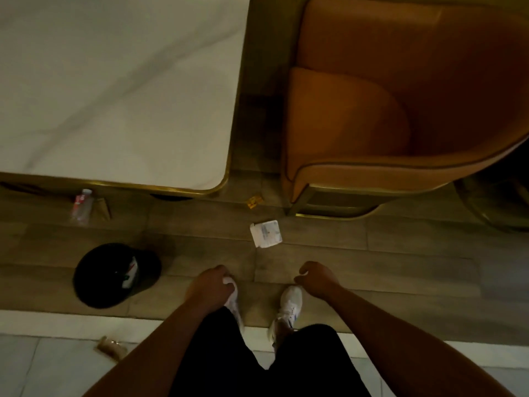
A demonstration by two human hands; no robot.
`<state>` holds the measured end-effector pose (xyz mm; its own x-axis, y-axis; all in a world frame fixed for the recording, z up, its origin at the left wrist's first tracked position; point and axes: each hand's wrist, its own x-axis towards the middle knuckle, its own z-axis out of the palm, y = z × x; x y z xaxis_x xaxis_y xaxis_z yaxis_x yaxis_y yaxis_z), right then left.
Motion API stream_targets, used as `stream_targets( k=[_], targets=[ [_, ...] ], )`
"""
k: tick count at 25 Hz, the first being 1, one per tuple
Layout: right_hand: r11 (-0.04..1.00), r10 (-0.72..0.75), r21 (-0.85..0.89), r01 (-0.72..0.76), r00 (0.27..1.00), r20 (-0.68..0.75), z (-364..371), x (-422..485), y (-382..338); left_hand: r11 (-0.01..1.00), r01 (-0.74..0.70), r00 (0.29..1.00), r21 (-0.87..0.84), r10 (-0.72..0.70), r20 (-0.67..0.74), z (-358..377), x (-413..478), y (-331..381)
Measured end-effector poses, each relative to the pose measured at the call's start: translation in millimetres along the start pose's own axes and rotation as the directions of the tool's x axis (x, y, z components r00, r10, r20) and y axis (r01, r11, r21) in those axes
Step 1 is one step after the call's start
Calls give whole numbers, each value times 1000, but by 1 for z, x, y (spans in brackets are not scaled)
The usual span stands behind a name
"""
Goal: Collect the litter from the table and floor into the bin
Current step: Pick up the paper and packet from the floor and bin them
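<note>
A black-lined round bin (94,285) stands on the floor at the left with some litter inside. On the wooden floor lie a white carton (266,234), a small yellow wrapper (254,202) and a clear plastic bottle (82,207) at the table's edge. Crumpled brown paper (110,346) lies on the pale tiles near the bin. My left hand (210,287) hangs curled above my left shoe; something white shows at its fingers, either the shoe's toe or a held item. My right hand (316,279) is loosely curled with nothing visible in it, below the carton.
A white marble table (114,90) with a gold rim fills the upper left. An orange armchair (400,104) on a gold base stands at the upper right, with a narrow gap between them. A brown paper scrap (102,208) lies beside the bottle.
</note>
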<state>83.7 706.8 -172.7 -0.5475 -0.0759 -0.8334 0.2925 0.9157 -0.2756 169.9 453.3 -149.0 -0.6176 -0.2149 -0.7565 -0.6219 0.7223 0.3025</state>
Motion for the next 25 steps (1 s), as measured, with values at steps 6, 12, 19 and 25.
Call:
stream_targets(
  k=[6,12,19,25],
  targets=[
    [994,61,91,-56,997,-47,5,78,28,994,-66,995,84,60,81,32,91,34],
    [994,-4,111,1,1000,30,38,178,51,989,-39,999,140,40,-9,73,198,47],
    [993,-116,28,119,990,-84,96,370,61,935,-146,983,324,175,-62,150,386,29],
    [760,-487,-502,412,873,-21,155,532,42,912,-136,961,386,216,-173,189,555,-1]
  ],
)
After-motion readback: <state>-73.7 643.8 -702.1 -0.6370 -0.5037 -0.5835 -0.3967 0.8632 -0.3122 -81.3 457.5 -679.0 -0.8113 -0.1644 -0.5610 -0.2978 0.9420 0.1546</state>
